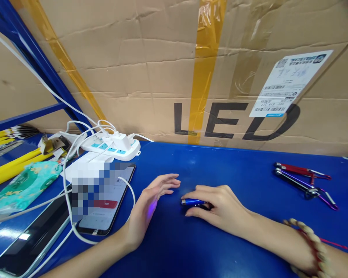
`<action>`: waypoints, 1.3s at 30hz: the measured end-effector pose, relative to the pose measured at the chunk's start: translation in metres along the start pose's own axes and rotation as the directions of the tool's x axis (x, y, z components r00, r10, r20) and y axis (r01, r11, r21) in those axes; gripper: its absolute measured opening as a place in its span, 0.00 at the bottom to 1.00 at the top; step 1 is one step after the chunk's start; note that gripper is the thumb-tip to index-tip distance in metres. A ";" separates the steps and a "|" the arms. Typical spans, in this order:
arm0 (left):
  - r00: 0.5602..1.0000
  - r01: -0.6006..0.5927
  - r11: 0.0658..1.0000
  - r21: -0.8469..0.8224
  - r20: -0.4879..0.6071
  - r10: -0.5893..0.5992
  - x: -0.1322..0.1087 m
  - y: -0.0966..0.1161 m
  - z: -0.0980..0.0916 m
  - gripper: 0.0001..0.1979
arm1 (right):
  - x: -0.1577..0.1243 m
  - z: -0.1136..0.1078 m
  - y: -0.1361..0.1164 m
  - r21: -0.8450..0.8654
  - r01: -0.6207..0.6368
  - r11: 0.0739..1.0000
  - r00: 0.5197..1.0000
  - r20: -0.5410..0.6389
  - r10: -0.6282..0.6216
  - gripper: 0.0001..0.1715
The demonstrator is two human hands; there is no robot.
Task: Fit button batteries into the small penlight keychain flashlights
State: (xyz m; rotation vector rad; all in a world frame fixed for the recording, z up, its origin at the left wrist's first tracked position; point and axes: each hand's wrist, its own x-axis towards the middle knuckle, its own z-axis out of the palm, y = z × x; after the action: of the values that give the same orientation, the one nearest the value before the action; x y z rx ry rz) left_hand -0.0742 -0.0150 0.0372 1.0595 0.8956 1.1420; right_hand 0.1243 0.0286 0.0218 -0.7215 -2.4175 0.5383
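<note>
My right hand (220, 202) grips a small blue metal flashlight (193, 202), its silver-rimmed head pointing left. A patch of violet light falls on the palm side of my left hand (147, 204), which is raised on edge with fingers stretched out and holds nothing. A short gap of blue tabletop (165, 239) separates the two hands. To the right lie a red flashlight (292, 168) and a purple-black flashlight (292, 180), each with a carabiner clip on its end. The rear of the blue flashlight is hidden in my right hand.
Left of my hands are a smartphone (104, 208), a second phone (31, 235), white cables and a power strip (124, 152). A green packet (26, 185) and yellow rods (17, 168) lie farther left. A large cardboard box (150, 77) stands behind the table.
</note>
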 end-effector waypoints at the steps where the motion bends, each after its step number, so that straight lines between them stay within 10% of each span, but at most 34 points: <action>1: 1.000 0.000 1.000 -0.003 -0.002 0.000 0.000 0.000 0.000 0.20 | 0.000 0.000 0.000 -0.004 0.005 1.000 1.000 -0.006 -0.006 0.17; 39: 0.999 0.012 1.000 0.007 -0.037 -0.012 0.002 0.000 0.000 0.18 | 0.001 -0.001 0.002 -0.076 -0.010 0.997 0.998 0.055 0.014 0.22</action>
State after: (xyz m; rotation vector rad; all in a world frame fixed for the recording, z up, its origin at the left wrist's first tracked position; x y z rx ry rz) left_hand -0.0735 -0.0132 0.0372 1.0403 0.9342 1.1526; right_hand 0.1250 0.0306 0.0216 -0.7631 -2.4980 0.4795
